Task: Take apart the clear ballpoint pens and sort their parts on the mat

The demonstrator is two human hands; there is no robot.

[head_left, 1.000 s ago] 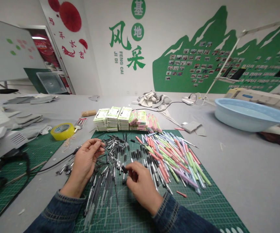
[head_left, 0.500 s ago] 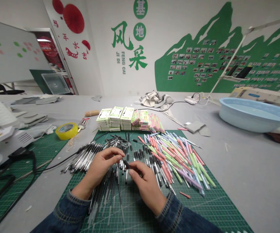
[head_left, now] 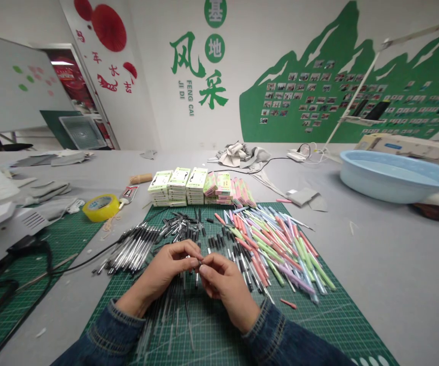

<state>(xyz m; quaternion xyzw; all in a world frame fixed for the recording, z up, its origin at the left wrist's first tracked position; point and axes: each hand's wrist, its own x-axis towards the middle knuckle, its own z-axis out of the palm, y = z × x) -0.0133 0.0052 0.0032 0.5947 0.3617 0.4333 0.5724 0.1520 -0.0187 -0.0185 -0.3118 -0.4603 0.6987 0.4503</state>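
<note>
Two hands: meeting at the fingertips now, no longer spanning the wide gap of a second ago; a long thin rod is no longer showing between them.
Left hand [head_left: 174, 262]: pinching narrowly, thumb and forefinger closing on a dark piece [head_left: 199, 263].
Right hand [head_left: 225, 284]: pinching the same piece from the other side, its remaining fingers curling under.
Dark piece: sitting between both sets of fingertips, above the mat; looking small and blackish, the fingers hiding most of it, so its full shape is staying unclear.
Refills [head_left: 171, 317]: lying loosely below the left hand, thin, dark and clear, pointing towards the person.
Silver pens [head_left: 133, 251]: lying side by side left of the hands, in plain view now, the left hand no longer blocking most of them.
Black caps [head_left: 219, 239]: gathering just beyond the right hand.
Coloured pens [head_left: 269, 244]: heaping on the right in coral, green, lilac and blue.
Green mat [head_left: 314, 330]: lying under hands and piles, showing a pale grid.
Boxes [head_left: 179, 188]: standing in stacks at the mat's far edge.
Grey table [head_left: 387, 264]: carrying yellow tape [head_left: 101, 207] left, a blue basin [head_left: 387, 190] right.
White wall [head_left: 147, 122]: rising behind, bearing a green mountain [head_left: 255, 107] dotted with photos.
</note>
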